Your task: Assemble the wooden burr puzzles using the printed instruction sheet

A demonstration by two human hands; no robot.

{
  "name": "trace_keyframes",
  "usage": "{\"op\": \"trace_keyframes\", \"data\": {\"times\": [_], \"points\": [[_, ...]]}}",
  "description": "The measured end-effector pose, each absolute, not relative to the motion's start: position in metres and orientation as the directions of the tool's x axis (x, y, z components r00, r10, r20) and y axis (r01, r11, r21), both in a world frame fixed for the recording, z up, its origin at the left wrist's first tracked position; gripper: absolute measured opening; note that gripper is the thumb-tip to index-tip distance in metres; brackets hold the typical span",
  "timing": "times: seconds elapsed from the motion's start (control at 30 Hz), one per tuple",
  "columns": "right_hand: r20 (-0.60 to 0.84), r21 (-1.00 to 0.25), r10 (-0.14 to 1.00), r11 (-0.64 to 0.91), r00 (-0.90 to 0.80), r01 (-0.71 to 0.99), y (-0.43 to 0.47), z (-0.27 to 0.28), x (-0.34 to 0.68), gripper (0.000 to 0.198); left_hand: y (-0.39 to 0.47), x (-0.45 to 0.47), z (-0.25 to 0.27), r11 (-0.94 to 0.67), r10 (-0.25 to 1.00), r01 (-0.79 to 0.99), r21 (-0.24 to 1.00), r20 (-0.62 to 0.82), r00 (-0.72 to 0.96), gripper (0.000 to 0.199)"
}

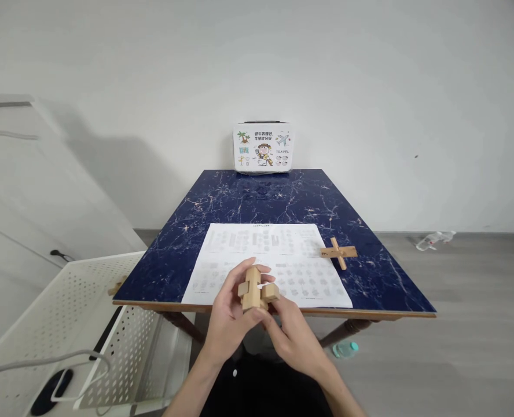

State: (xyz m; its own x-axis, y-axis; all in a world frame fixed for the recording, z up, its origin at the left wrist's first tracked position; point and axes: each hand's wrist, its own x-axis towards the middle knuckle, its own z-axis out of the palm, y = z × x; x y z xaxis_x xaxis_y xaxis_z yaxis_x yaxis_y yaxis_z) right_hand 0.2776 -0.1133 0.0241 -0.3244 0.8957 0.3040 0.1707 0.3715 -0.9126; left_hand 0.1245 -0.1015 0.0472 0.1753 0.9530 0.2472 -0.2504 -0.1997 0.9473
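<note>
Several interlocking light-wood blocks form a wooden burr puzzle [252, 292], held up over the table's front edge. My left hand [230, 313] wraps round its left side, with the thumb along the bottom and fingers behind. From the right, my right hand [289, 330] grips the lower right part, where a short block juts out. Some fingertips are hidden behind the wood. Under the hands lies a printed sheet [222, 249] with rows of small grey diagrams, too faint to read. Right of it, two crossed wooden pieces [338, 253] rest partly on its edge.
The blue marbled table [257, 197] bears a white cartoon-printed box [263, 147] at its back, against the wall. A white perforated cart [118, 347] with a cable stands at the left. Bottles lie on the floor at right, one with a teal cap [346, 348].
</note>
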Motion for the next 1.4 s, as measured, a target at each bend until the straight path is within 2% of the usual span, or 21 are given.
{"op": "trace_keyframes", "data": {"times": [0.1,0.17,0.2,0.27,0.33,0.4,0.5,0.57,0.63,0.67,0.73,0.8,0.87,1.1,1.23,1.33,1.4], "points": [[0.297,-0.900,0.907,0.371,-0.299,0.231,-0.111,0.018,0.278,0.026,-0.090,0.118,0.051,-0.291,0.952,-0.248,0.924,0.305,0.019,0.061],[0.260,-0.911,0.925,0.330,-0.278,0.248,-0.109,0.013,0.280,0.031,-0.075,0.107,0.049,-0.358,0.933,-0.181,0.916,0.344,-0.101,0.054],[0.236,-0.921,0.934,0.303,-0.269,0.246,-0.107,0.011,0.281,0.033,-0.066,0.099,0.046,-0.376,0.922,-0.085,0.923,0.363,-0.135,0.054],[0.205,-0.937,0.945,0.265,-0.253,0.230,-0.104,0.010,0.284,0.035,-0.045,0.079,0.035,-0.362,0.903,0.225,0.905,0.400,-0.155,0.059],[0.193,-0.945,0.950,0.247,-0.246,0.212,-0.101,0.012,0.287,0.037,-0.023,0.057,0.019,-0.248,0.906,0.551,0.797,0.392,-0.159,0.056],[0.176,-0.954,0.954,0.226,-0.242,0.196,-0.098,0.015,0.290,0.037,-0.005,0.037,0.002,-0.185,0.902,0.736,0.651,0.409,-0.135,0.058],[0.162,-0.966,0.959,0.202,-0.230,0.161,-0.095,0.019,0.292,0.038,0.009,0.021,-0.015,-0.149,0.918,0.865,0.480,0.391,-0.059,0.064],[0.161,-0.971,0.959,0.196,-0.233,0.135,-0.092,0.020,0.293,0.039,0.007,0.022,-0.015,-0.159,0.907,0.885,0.437,0.419,-0.044,0.067],[0.151,-0.977,0.958,0.183,-0.245,0.112,-0.090,0.019,0.293,0.039,-0.004,0.031,-0.004,-0.232,0.879,0.857,0.459,0.477,-0.018,0.062],[0.144,-0.979,0.957,0.175,-0.252,0.104,-0.089,0.018,0.293,0.039,-0.012,0.039,0.004,-0.295,0.869,0.815,0.498,0.494,0.013,0.053],[0.137,-0.981,0.955,0.167,-0.263,0.097,-0.087,0.017,0.291,0.038,-0.030,0.056,0.022,-0.382,0.907,0.660,0.647,0.399,0.133,0.034],[0.135,-0.980,0.951,0.169,-0.277,0.101,-0.087,0.016,0.289,0.036,-0.048,0.074,0.038,-0.408,0.909,0.493,0.768,0.293,0.296,0.028],[0.131,-0.981,0.947,0.167,-0.295,0.102,-0.087,0.016,0.287,0.035,-0.061,0.088,0.047,-0.404,0.898,0.425,0.810,0.264,0.352,0.022],[0.165,-0.970,0.949,0.205,-0.268,0.128,-0.088,0.016,0.277,0.032,-0.068,0.097,0.048,-0.354,0.930,0.441,0.825,0.259,0.261,0.020],[0.159,-0.987,0.899,0.140,-0.409,-0.075,-0.092,0.026,0.278,0.032,-0.065,0.086,0.046,-0.310,0.949,0.473,0.825,0.240,0.202,0.021],[0.163,-0.978,0.862,0.079,-0.480,-0.191,-0.092,0.031,0.283,0.033,-0.060,0.069,0.038,-0.256,0.964,0.526,0.811,0.254,0.077,0.028],[0.126,-0.989,0.888,0.077,-0.443,-0.127,-0.086,0.028,0.284,0.034,-0.057,0.051,0.030,-0.169,0.953,0.622,0.765,0.287,-0.095,0.032]]}}
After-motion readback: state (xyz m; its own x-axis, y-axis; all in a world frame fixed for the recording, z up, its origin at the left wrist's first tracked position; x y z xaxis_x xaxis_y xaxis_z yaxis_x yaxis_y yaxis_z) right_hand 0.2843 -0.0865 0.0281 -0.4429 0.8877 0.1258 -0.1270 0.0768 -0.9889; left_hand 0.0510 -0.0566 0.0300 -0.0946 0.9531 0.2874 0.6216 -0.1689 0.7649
